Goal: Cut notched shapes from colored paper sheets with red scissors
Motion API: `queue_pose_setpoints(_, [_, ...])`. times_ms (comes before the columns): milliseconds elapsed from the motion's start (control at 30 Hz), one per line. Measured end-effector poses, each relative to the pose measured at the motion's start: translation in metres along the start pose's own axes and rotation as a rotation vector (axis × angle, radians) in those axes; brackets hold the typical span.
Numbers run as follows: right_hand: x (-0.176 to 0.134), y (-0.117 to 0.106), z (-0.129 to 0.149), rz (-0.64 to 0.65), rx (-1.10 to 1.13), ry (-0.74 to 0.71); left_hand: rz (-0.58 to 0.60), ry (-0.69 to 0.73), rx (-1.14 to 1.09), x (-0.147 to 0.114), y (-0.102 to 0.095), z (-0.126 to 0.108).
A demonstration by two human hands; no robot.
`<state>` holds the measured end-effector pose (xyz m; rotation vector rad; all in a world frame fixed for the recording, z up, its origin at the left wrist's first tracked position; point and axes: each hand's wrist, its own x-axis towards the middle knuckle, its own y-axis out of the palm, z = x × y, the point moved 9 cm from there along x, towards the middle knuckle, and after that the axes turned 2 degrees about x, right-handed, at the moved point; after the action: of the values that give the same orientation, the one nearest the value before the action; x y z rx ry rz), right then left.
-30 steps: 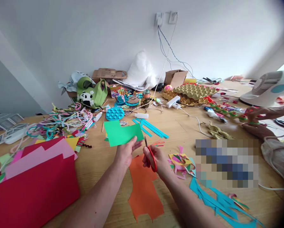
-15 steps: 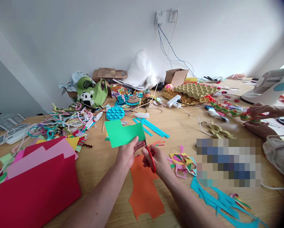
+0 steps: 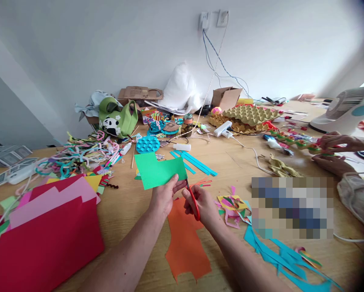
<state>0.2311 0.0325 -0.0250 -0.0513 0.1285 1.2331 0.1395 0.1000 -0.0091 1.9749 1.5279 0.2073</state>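
Note:
My left hand pinches the lower edge of a green sheet of paper, which has a notch cut out of its top side. In my right hand are red-handled scissors, their blades at the paper's right edge. Whether the blades are fully closed is too small to tell. Beneath both hands an orange sheet of paper with cut-out edges lies on the table. Blue paper strips lie beyond the green sheet, and small coloured scraps lie right of my right hand.
Red and pink sheets are stacked at the left, with a pile of pipe cleaners behind. Blue offcuts lie front right. Another person's hands work at the right near a white fan. A white cable crosses the table.
The green paper and both hands stay almost in place. The scissors have shifted very slightly at the paper's right edge.

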Motion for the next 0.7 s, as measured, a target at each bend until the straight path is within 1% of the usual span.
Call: queue_pose_setpoints(700, [-0.0003, -0.0008, 0.0013, -0.013, -0.033, -0.004, -0.003, 0.004, -0.016, 0.0004, -0.0005, 0.0022])
